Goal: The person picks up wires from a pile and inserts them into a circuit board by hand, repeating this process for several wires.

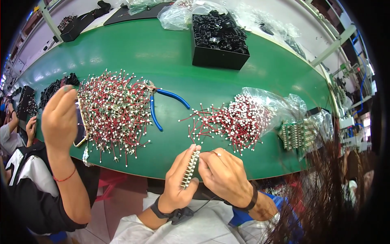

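My left hand (175, 183) grips a narrow strip of small circuit boards (189, 171) upright near the table's front edge. A row of pale connectors runs along the strip, and the thumb lies against its lower end. Close beside it, my right hand (227, 177) has its fingers closed in a pinch at the strip's upper end. A short thin wire lead with a white plug (218, 154) sticks out from those fingers; the rest of it is hidden. Just beyond my hands lies a loose heap of red wire leads (243, 122) with white plugs, partly under a clear plastic bag (280, 106).
Left of centre spreads a big pile of small boards with red leads (115, 114), beside blue-handled pliers (156, 103). Stacked board strips (298, 134) lie at the right. A black box (219, 57) of black parts stands at the back. A co-worker's hand (61, 122) is raised at the left.
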Demonstrator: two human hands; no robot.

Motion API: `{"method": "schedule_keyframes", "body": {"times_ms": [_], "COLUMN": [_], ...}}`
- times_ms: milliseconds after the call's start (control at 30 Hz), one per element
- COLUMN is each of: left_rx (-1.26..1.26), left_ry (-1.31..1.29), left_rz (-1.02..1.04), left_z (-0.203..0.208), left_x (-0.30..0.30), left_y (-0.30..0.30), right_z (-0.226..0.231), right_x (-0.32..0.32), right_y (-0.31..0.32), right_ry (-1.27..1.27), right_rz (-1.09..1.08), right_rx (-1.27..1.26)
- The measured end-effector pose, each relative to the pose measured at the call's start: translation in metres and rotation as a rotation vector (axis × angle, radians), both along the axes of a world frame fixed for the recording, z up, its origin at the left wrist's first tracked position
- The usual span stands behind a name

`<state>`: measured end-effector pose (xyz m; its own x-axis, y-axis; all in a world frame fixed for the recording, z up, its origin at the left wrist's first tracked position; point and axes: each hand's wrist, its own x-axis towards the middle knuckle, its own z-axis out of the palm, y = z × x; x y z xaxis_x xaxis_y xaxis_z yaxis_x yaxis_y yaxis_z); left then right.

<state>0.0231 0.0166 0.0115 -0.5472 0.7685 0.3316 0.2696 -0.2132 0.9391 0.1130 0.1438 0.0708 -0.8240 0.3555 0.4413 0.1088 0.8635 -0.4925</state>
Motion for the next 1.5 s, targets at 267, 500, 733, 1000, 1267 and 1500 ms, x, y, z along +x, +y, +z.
{"method": "schedule_keyframes", "body": {"times_ms": [267,500,733,1000,1267,1500], "left_rx": [-0.027,-0.027,0.156,0.160,0.164,0.296], "left_ry": [0.113,0.028,-0.631,-0.711,-0.760,-0.988], "left_rz": [0.007,-0.006,0.142,0.089,0.072,0.018], "left_z": [0.008,0.000,0.002,-0.005,-0.005,-0.009], "left_x": [-0.003,-0.005,-0.012,-0.010,-0.009,-0.005], "left_y": [-0.003,-0.007,-0.016,-0.012,-0.008,0.007], "right_z": [-0.010,-0.015,-0.008,-0.021,-0.036,-0.007], "right_x": [0.003,-0.002,0.035,0.033,0.025,0.005], "right_y": [0.000,-0.001,0.082,0.096,0.096,0.065], "right_ry": [0.106,0.119,0.133,-0.016,-0.044,0.237], "right_rz": [0.015,0.042,-0.304,-0.200,0.015,0.027], "right_rx": [0.015,0.010,-0.081,0.275,0.186,-0.049]}}
